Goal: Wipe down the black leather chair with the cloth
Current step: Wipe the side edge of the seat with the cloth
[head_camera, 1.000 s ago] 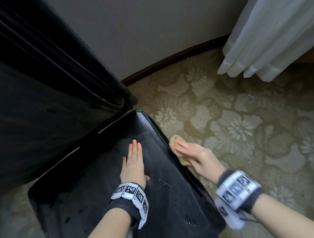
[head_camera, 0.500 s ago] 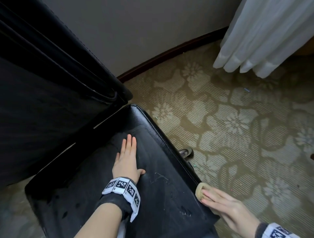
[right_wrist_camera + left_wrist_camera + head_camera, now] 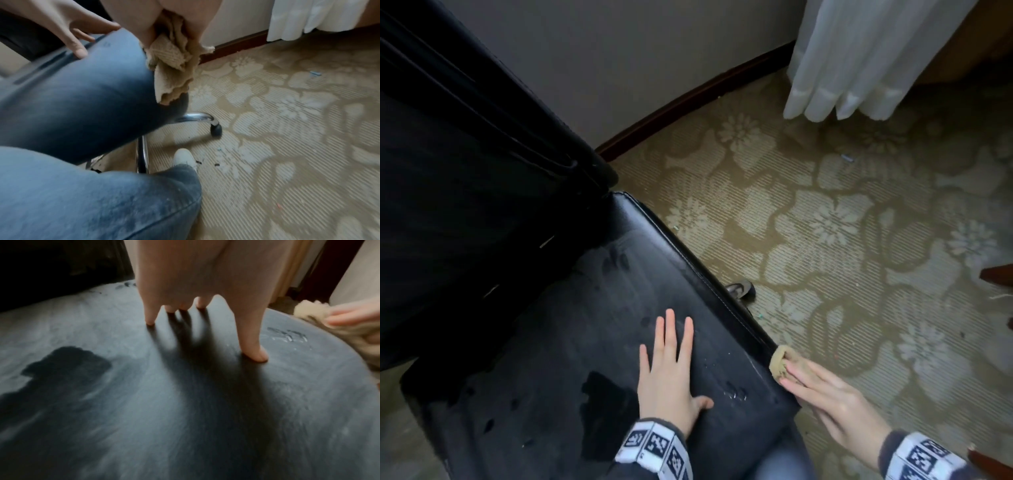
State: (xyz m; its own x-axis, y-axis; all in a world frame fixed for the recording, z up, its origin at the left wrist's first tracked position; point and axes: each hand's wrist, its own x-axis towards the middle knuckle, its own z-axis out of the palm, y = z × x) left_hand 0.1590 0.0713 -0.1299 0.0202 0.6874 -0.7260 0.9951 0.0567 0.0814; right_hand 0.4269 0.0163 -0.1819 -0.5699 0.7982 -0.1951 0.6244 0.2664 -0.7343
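— What sort of place is this?
— A carpeted room, maybe a hotel room or an office — the patterned floral carpet (image 3: 842,240) runs up to a dark wooden skirting board (image 3: 698,99) along a plain grey wall (image 3: 637,58).
— Anything else?
— 1 white curtain (image 3: 859,58) hanging to the floor, and a black leather chair (image 3: 571,342) on a chrome wheeled base (image 3: 197,116).

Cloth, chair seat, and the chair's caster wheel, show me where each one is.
cloth (image 3: 172,68), right wrist view, its hanging folds.
chair seat (image 3: 571,342), head view, bare leather top.
caster wheel (image 3: 216,129), right wrist view, black wheel.
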